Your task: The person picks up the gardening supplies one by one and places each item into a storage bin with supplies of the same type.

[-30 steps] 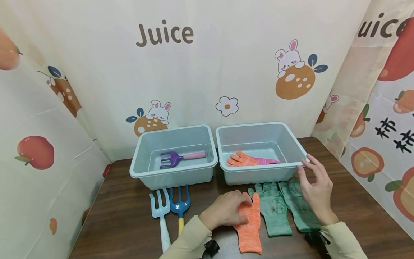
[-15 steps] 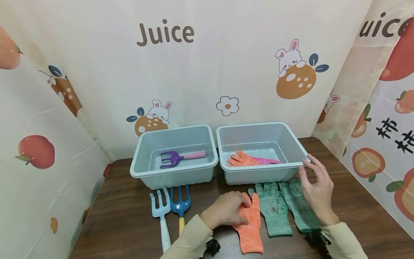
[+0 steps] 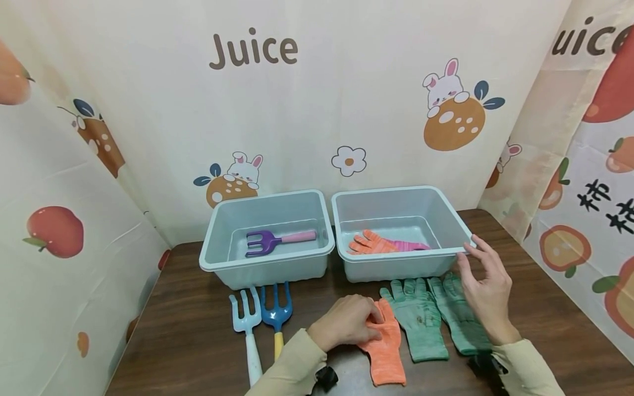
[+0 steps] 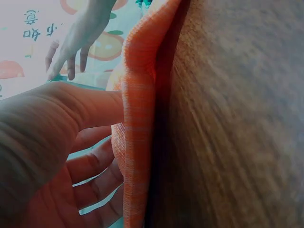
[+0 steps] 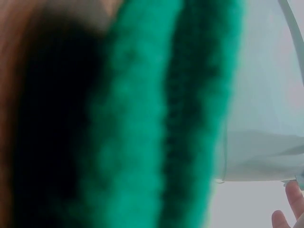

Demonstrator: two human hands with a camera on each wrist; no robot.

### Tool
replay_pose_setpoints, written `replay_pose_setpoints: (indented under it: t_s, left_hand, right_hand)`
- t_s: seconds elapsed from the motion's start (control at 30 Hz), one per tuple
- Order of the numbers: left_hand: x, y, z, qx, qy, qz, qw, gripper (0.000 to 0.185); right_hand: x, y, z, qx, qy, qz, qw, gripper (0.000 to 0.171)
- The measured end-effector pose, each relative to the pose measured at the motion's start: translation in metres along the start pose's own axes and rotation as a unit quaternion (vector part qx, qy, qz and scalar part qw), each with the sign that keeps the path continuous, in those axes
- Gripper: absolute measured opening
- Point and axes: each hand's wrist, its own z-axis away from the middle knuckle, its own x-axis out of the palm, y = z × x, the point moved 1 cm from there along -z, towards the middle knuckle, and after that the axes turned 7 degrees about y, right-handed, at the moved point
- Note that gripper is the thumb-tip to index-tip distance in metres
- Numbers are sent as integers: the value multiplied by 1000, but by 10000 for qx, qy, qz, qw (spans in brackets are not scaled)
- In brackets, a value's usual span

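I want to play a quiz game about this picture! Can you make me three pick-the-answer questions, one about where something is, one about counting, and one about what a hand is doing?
1. Where is the purple rake?
A. In the left bin
B. On the table
C. In the right bin

2. How many green gloves lie on the table?
A. One
B. Two
C. Four

3. What is the left hand doing?
A. Resting flat on the table
B. Holding a blue rake
C. Pinching the orange glove

Answers:
1. A: the purple rake lies inside the left bin.
2. B: two green gloves lie side by side on the table.
3. C: the left hand bunches up the orange glove between thumb and fingers.
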Motion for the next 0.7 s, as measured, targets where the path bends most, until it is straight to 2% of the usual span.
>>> replay_pose_setpoints:
  t_s: [0.17,0.7]
  left_hand:
    - [0,1,-1,61,5,24,10000,11]
    - [-1,3,1,79,150,39,9998,11]
  right_hand:
    - [-1,1,0,-20,6,-14,10000,33]
    - [0,5,0,-37,-20,-6,10000,33]
